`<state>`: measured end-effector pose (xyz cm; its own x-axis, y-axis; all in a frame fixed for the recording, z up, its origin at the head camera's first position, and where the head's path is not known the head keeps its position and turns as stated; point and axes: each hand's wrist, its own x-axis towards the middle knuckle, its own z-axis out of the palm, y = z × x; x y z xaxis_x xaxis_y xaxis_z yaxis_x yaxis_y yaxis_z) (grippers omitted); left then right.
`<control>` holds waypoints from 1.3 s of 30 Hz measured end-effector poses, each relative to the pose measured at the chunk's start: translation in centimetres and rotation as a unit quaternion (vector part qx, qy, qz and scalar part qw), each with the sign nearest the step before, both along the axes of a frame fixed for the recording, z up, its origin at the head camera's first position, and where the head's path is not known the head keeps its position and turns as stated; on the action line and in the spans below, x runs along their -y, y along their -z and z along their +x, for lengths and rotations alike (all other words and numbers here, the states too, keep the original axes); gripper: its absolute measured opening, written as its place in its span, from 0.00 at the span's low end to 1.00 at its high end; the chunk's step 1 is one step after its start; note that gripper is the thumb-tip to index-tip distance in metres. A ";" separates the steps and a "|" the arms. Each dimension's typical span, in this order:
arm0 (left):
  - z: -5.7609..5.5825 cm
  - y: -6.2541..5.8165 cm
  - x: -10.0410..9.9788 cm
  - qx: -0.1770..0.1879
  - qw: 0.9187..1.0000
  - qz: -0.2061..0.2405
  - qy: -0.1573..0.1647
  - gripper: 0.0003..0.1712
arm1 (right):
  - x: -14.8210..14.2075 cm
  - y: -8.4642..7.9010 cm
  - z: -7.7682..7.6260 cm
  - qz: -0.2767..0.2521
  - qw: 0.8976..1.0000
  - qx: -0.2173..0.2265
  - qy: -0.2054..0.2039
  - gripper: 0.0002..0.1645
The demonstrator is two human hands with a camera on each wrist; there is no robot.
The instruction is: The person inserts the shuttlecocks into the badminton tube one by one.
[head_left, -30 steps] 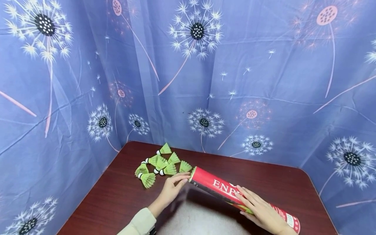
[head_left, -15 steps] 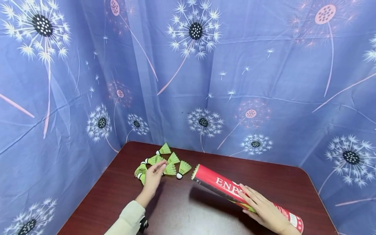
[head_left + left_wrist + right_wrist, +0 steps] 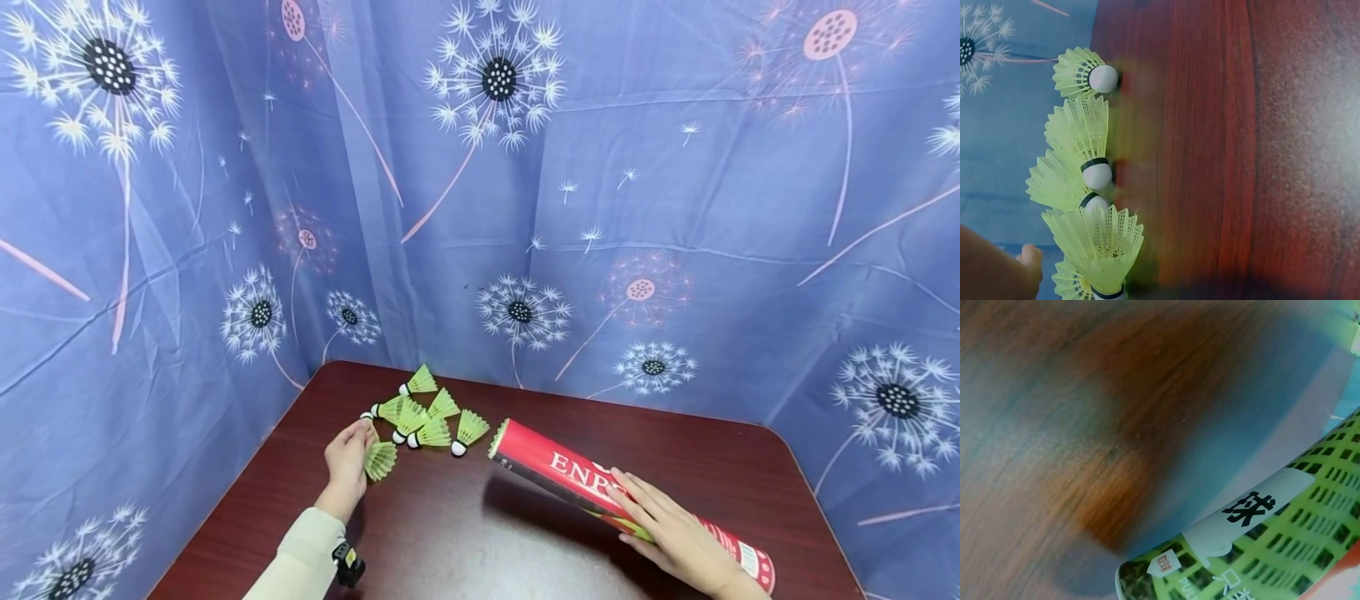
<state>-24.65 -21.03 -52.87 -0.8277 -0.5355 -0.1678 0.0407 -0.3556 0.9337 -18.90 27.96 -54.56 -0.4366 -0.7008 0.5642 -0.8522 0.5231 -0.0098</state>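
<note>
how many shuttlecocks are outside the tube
8: six shuttlecocks right of the left hand, two partly hidden by it. Another shows in the tube; more may be hidden.

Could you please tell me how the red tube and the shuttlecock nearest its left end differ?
The red tube is long and cylindrical; the shuttlecock is far shorter, with a flared skirt. The red tube bears white lettering, while the shuttlecock is yellow-green with a white tip. The right hand lies on the red tube; no hand touches the shuttlecock. Both show some green.

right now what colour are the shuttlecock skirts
The skirts are yellow-green, clearest in the left wrist view.
</note>
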 end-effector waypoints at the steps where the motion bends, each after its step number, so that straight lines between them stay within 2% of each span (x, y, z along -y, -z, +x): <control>1: 0.1 -0.1 0.2 0.007 1.000 0.010 0.001 0.25 | 0.0 0.0 0.0 0.001 1.000 0.002 0.000 0.36; 7: 0.3 -1.0 1.2 0.035 0.994 0.097 0.027 0.24 | 0.0 0.1 0.0 0.005 1.000 0.013 -0.001 0.36; 11: -0.4 -0.4 2.1 0.071 0.990 0.115 0.044 0.23 | 0.1 0.1 0.0 0.001 1.000 0.010 -0.002 0.36; 13: -1.3 1.1 2.7 0.084 0.988 0.117 0.054 0.25 | 0.1 0.1 -0.1 0.000 1.000 0.005 -0.002 0.35; 14: -2.1 2.5 3.4 0.079 0.987 0.127 0.060 0.26 | 0.1 0.1 0.0 0.001 1.000 0.005 -0.001 0.35; 16: -4.4 6.8 5.3 0.052 0.983 0.156 0.076 0.25 | 0.0 0.1 0.0 0.000 1.000 0.004 -0.001 0.35; 18: -7.0 11.2 7.1 0.015 0.976 0.197 0.086 0.19 | 0.0 0.1 0.1 -0.001 1.000 0.005 0.000 0.36; 20: -7.8 11.9 7.3 0.011 0.975 0.211 0.070 0.14 | -0.1 0.1 0.1 0.001 1.000 0.007 0.005 0.36; 21: -8.0 11.5 7.0 0.022 0.978 0.200 0.052 0.13 | -0.1 0.1 0.1 0.001 1.000 0.007 0.007 0.36; 22: -7.7 10.3 6.2 0.050 0.982 0.181 0.027 0.15 | -0.1 0.1 0.1 0.003 1.000 0.006 0.009 0.36; 23: -7.4 9.2 5.5 0.063 0.984 0.169 0.009 0.15 | -0.1 0.1 0.1 0.005 1.000 0.005 0.011 0.36; 25: -7.2 9.0 5.3 0.056 0.984 0.167 -0.002 0.15 | 0.0 0.1 0.1 0.006 1.000 0.001 0.010 0.36; 27: -9.6 13.2 7.0 0.055 0.984 0.172 -0.008 0.17 | 0.0 0.1 0.1 0.005 1.000 0.000 0.008 0.36; 30: -12.2 18.0 9.1 0.029 0.980 0.199 0.001 0.06 | 0.1 0.1 0.2 0.004 1.000 0.000 0.009 0.36; 31: -11.8 16.8 8.8 0.047 0.980 0.193 -0.005 0.08 | 0.1 0.0 0.2 0.004 1.000 0.001 0.010 0.36; 32: -11.9 16.7 8.7 0.061 0.980 0.190 -0.009 0.11 | 0.1 0.0 0.2 0.005 1.000 0.001 0.011 0.36; 33: -11.9 16.5 8.6 0.056 0.980 0.190 -0.013 0.09 | 0.1 0.0 0.2 0.006 1.000 0.001 0.013 0.36; 34: -11.1 15.6 8.3 0.042 0.979 0.200 -0.008 0.09 | 0.1 0.0 0.3 0.007 1.000 0.001 0.014 0.36; 35: -11.0 15.5 8.4 0.031 0.978 0.208 -0.007 0.10 | 0.1 0.0 0.3 0.009 1.000 0.000 0.014 0.36; 37: -9.5 13.2 7.5 0.031 0.977 0.213 -0.004 0.16 | 0.1 0.0 0.3 0.011 1.000 -0.003 0.015 0.36; 38: -9.9 14.2 7.8 0.018 0.975 0.219 -0.004 0.15 | 0.1 0.0 0.3 0.012 1.000 -0.005 0.015 0.36; 39: -9.3 12.9 7.2 0.023 0.977 0.213 -0.012 0.15 | 0.0 0.0 0.3 0.014 1.000 -0.005 0.017 0.36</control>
<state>-33.90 -28.25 -65.76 -0.8027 -0.4276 -0.4157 0.0157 -0.7120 0.7020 -18.63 27.93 -54.55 -0.4541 -0.7013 0.5495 -0.8342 0.5513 0.0143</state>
